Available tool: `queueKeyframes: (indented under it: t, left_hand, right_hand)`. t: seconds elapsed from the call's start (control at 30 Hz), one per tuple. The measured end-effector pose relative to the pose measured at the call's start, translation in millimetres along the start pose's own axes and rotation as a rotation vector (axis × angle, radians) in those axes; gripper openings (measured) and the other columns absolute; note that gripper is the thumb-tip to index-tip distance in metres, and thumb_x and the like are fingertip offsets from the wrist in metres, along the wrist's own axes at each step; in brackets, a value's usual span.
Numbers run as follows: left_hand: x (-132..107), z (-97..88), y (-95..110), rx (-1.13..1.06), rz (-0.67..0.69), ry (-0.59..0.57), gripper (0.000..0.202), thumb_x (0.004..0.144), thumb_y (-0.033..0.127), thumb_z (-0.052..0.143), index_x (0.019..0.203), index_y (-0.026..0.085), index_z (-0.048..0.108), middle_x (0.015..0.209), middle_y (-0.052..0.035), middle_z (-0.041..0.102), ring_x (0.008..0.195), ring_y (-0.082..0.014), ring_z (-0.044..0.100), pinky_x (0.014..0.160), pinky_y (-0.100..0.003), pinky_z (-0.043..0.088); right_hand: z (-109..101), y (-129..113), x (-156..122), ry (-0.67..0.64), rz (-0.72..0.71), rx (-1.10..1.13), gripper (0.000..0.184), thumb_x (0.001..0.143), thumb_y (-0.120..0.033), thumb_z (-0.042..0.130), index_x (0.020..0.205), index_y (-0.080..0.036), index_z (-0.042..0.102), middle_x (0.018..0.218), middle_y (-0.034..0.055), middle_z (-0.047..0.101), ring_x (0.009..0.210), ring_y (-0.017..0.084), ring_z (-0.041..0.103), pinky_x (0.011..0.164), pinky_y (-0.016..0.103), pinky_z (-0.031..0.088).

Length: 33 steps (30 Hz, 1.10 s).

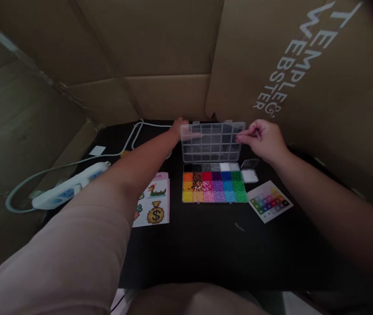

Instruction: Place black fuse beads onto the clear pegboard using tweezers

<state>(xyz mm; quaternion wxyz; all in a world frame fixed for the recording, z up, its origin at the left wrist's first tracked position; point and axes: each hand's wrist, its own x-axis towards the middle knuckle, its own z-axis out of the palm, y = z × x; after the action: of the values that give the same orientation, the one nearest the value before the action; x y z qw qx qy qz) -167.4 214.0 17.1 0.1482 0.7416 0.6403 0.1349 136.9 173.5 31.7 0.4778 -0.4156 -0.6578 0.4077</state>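
A clear plastic bead box (215, 202) lies open, its compartments filled with small beads sorted by colour. Its gridded transparent lid (211, 141) stands upright at the back. My left hand (181, 127) is at the lid's upper left corner, partly behind it; one stretched finger shows through the plastic, the others are mostly hidden. At the lid's right edge, my right hand (265, 138) is closed in a pinch, fingertips on the edge. Right of the box sits a small open clear case (249, 176) with white contents.
A pattern sheet (156, 214) with pixel pictures lies under my left forearm. To the right is a colour chart card (269, 201). A white power strip (71, 186) with a cable is at left. A thin clear strip (239, 227) lies in front. Cardboard walls (169, 96) enclose the black table (186, 258).
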Motion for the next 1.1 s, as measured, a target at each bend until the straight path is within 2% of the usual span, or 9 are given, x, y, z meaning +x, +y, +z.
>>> queueKeyframes:
  t: [0.13, 0.27, 0.47, 0.7, 0.83, 1.0, 1.1]
  left_hand:
    - [-5, 5.8, 9, 0.131, -0.063, 0.015, 0.039, 0.094, 0.040, 0.061, 0.126, 0.018, 0.057, 0.130, -0.0098, 0.057, 0.113, -0.0248, 0.059, 0.094, -0.047, 0.051]
    - [-3, 0.4, 8, 0.164, -0.101, -0.017, 0.039, 0.094, 0.040, 0.061, 0.126, 0.017, 0.057, 0.128, -0.0098, 0.057, 0.111, -0.0238, 0.060, 0.093, -0.046, 0.052]
    - [5, -8.7, -1, 0.093, -0.150, -0.085, 0.037, 0.094, 0.039, 0.061, 0.125, 0.018, 0.057, 0.126, -0.0094, 0.058, 0.108, -0.0227, 0.061, 0.090, -0.044, 0.053]
    - [10, -9.7, -9, 0.013, -0.179, -0.118, 0.038, 0.094, 0.039, 0.062, 0.124, 0.017, 0.058, 0.125, -0.0086, 0.059, 0.107, -0.0234, 0.061, 0.089, -0.043, 0.054]
    - [12, -6.2, -7, 0.000, -0.130, -0.108, 0.037, 0.094, 0.039, 0.061, 0.124, 0.018, 0.058, 0.125, -0.0089, 0.059, 0.107, -0.0230, 0.061, 0.090, -0.043, 0.053]
    - [-1, 1.7, 0, -0.047, 0.025, -0.107, 0.036, 0.096, 0.038, 0.059, 0.126, 0.019, 0.057, 0.130, -0.0100, 0.056, 0.112, -0.0232, 0.059, 0.094, -0.046, 0.051]
    - [-11, 4.3, 1, -0.064, 0.093, -0.146, 0.051, 0.088, 0.044, 0.068, 0.132, 0.022, 0.056, 0.140, -0.0102, 0.051, 0.126, -0.0286, 0.051, 0.105, -0.050, 0.042]
  right_hand:
    - [-3, -4, -4, -0.014, 0.002, -0.001, 0.037, 0.062, -0.014, 0.082, 0.067, -0.024, 0.046, 0.070, -0.0014, 0.071, 0.077, 0.024, 0.074, 0.076, 0.045, 0.061]
    - [-6, -6, -7, -0.013, 0.023, -0.001, 0.036, 0.063, -0.014, 0.081, 0.068, -0.024, 0.047, 0.071, -0.0009, 0.071, 0.076, 0.025, 0.074, 0.075, 0.045, 0.061]
    - [-5, -9, -11, 0.020, 0.032, -0.013, 0.035, 0.063, -0.013, 0.080, 0.067, -0.024, 0.048, 0.071, -0.0010, 0.071, 0.074, 0.024, 0.074, 0.073, 0.044, 0.060]
    - [-5, -12, -14, 0.012, 0.013, -0.034, 0.032, 0.067, -0.014, 0.078, 0.068, -0.025, 0.048, 0.074, -0.0011, 0.072, 0.076, 0.026, 0.074, 0.075, 0.046, 0.059]
    - [-5, -11, -14, 0.025, 0.012, -0.065, 0.032, 0.066, -0.016, 0.079, 0.068, -0.025, 0.048, 0.073, 0.0000, 0.071, 0.076, 0.027, 0.074, 0.074, 0.046, 0.059]
    - [-6, -12, -17, 0.019, 0.007, -0.038, 0.031, 0.069, -0.014, 0.078, 0.069, -0.025, 0.048, 0.074, 0.0031, 0.071, 0.077, 0.028, 0.073, 0.073, 0.044, 0.058]
    - [-7, -16, -19, 0.030, 0.010, -0.049, 0.032, 0.068, -0.013, 0.078, 0.069, -0.025, 0.048, 0.073, 0.0031, 0.070, 0.077, 0.028, 0.073, 0.073, 0.044, 0.057]
